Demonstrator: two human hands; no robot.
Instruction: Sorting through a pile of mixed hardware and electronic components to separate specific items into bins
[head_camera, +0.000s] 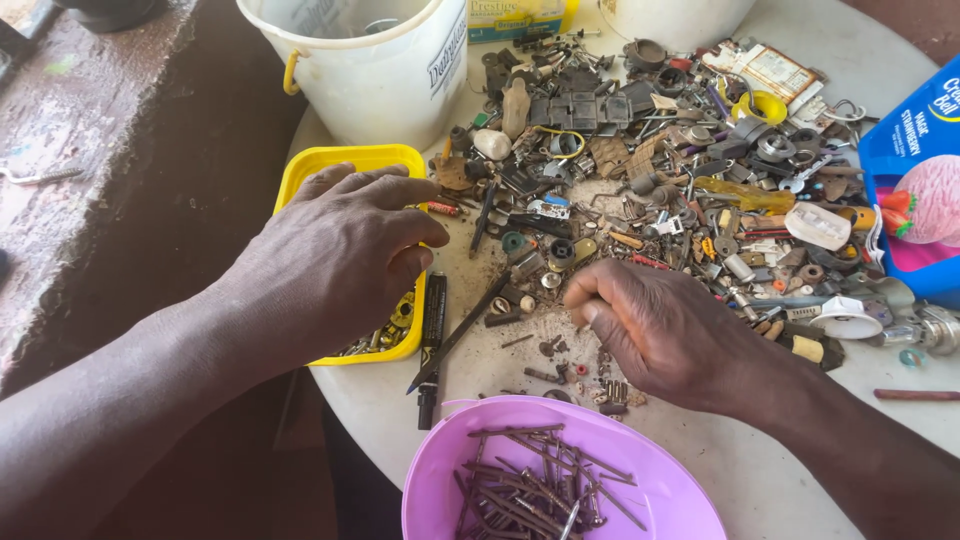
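My left hand (335, 255) hovers palm down over a yellow square tub (300, 168) that holds small screws and metal bits; its fingers are curled loosely and I cannot see anything in them. My right hand (655, 325) rests on the white round table (760, 470), fingers pinched together beside a scatter of small screws and washers (580, 375). Whether a small piece sits in the pinch is hidden. A purple bowl (445, 470) of rusty nails stands at the near edge, just below both hands.
A big heap of mixed hardware, plastic parts and scrap (650, 170) covers the table's far half. A white bucket (375, 70) stands behind the yellow tub. A blue carton (915, 180) lies at the right. A black marker (432, 335) and a dark rod lie between my hands.
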